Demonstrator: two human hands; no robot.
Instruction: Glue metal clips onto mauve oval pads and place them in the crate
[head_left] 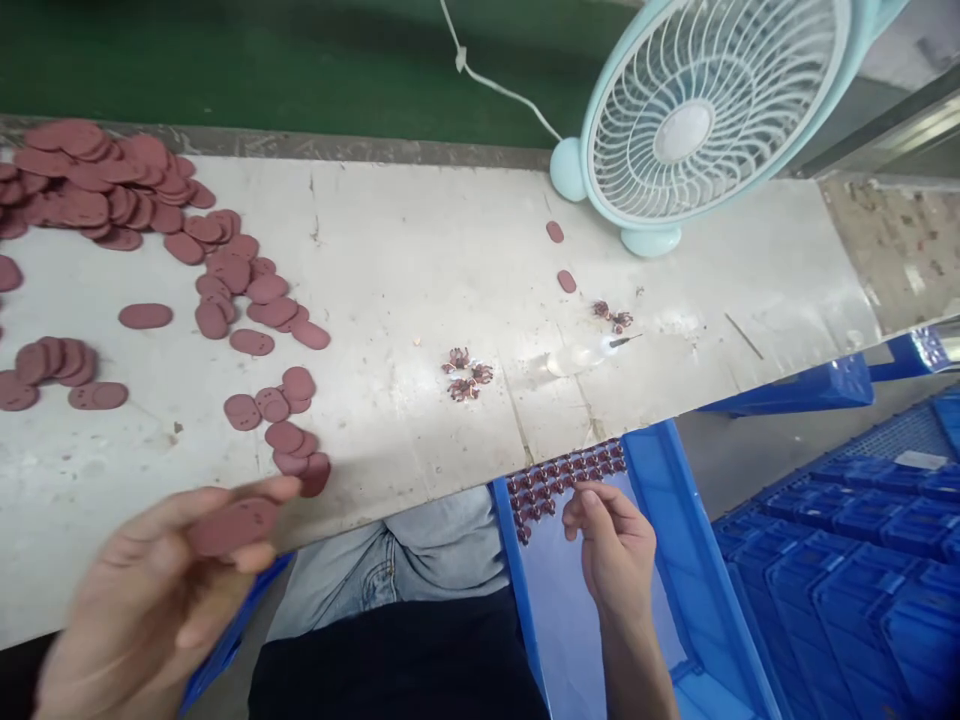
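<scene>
**One oval pinched at eight o'clock, small pieces ranked at five**

We see the held oval [232,525] in our left hand [150,590], thumb and fingers clamped on it at eight o'clock. We judge it light, thin and fairly stiff, perhaps a little slick; the rim is the place to pinch. The smaller leggy pieces [465,390] look lighter and more fragile, best taken by their thick middles. Our right hand [619,550], at five o'clock, has thumb and fingers together; we cannot tell whether anything sits between them.

Counting from the largest, we have one desk [375,250], one fan [682,130] at two o'clock, one blue bin [697,560] at five and one clear bottle [574,358] at three. Two lone ovals [555,231] lie at one o'clock; the heaped ovals [82,205] at ten overlap beyond counting. Three or four leggy pieces touch near the centre, two more [622,321] at three; the bin's rows [551,480] defeat our count.
</scene>
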